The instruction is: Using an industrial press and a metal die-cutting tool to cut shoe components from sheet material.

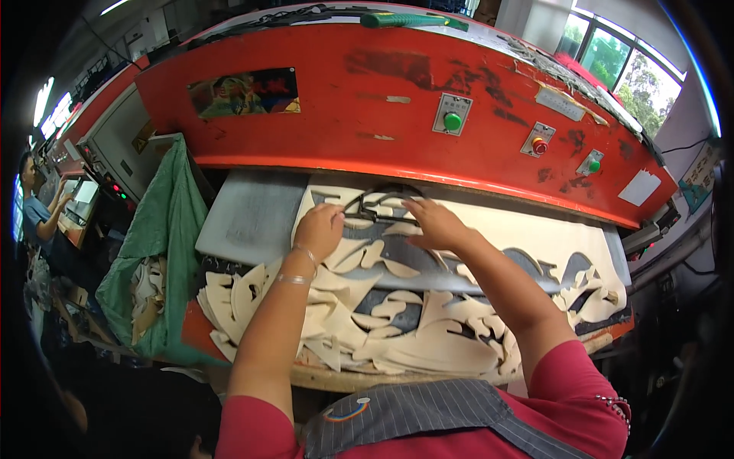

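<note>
A black curved metal cutting die (375, 212) lies or hovers over the far part of a cream sheet (489, 223); I cannot tell whether it touches. My left hand (319, 231) holds the die's left edge with curled fingers. On the die's right edge is my right hand (440, 224), its thumb and fingers around the rim. Curved openings in the sheet show the grey board (248, 210) beneath. Nearer my body, cream offcuts (329, 325) lie in a loose heap along the front edge.
Beyond the board stands a red press beam (321, 141) with a green button (453, 122) and a red knob (540, 145). A green-handled tool (413, 21) rests on top. At left, a green sack (157, 245) holds scraps; farther off, another person (46, 218) stands at a machine.
</note>
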A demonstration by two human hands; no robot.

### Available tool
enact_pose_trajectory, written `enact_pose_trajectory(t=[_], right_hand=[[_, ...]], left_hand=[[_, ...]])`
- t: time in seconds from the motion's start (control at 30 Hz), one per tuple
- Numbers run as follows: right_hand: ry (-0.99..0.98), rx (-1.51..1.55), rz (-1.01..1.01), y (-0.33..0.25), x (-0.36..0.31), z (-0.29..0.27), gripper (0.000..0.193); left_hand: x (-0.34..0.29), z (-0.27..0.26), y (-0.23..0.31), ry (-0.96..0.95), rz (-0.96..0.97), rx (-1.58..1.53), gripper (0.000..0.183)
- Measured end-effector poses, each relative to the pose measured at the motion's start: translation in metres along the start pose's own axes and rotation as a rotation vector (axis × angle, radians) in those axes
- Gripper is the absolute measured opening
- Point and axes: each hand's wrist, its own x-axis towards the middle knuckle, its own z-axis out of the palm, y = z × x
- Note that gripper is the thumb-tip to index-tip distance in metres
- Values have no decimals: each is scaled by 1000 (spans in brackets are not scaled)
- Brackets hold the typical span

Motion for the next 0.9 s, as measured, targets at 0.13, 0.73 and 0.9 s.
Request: enact_pose_trajectory(t=[0.13, 0.73, 0.9], right_hand=[[-109, -286, 24, 1, 78, 30, 97], [-279, -187, 233, -16, 84, 50, 115], [-345, -174, 137, -14, 100, 41, 108]], left_hand=[[31, 36, -72, -137, -54, 253, 35], [8, 49, -66, -285, -199, 480, 49], [5, 51, -61, -308, -232, 437, 49]])
